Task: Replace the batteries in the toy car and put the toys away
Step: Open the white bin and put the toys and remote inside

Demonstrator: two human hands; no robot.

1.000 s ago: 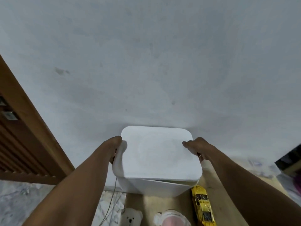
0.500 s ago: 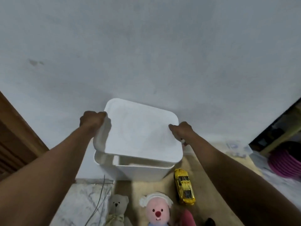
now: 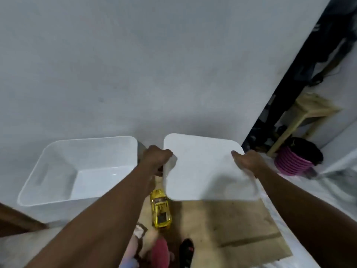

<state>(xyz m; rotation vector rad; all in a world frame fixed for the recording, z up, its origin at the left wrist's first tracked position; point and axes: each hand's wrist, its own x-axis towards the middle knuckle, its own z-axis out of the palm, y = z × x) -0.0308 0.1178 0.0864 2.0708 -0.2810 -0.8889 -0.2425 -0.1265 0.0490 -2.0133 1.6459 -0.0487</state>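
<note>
Both my hands hold a white square lid flat in the air, to the right of the bin. My left hand grips its left edge and my right hand grips its right edge. The white plastic storage bin stands uncovered at the left against the wall, and nothing shows inside it. A yellow toy car lies on the brown cardboard sheet below the lid. Soft toys, pink and red, lie at the bottom edge, partly hidden by my left arm.
A grey wall fills the back. At the right stand a pale wooden stool and a stack of purple rings beside a dark doorway. A brown wooden piece shows at the lower left. A small black object lies near the toys.
The lid has come off the bin and moved right with both hands. The bin now stands uncovered at the left. The camera view has swung right.
</note>
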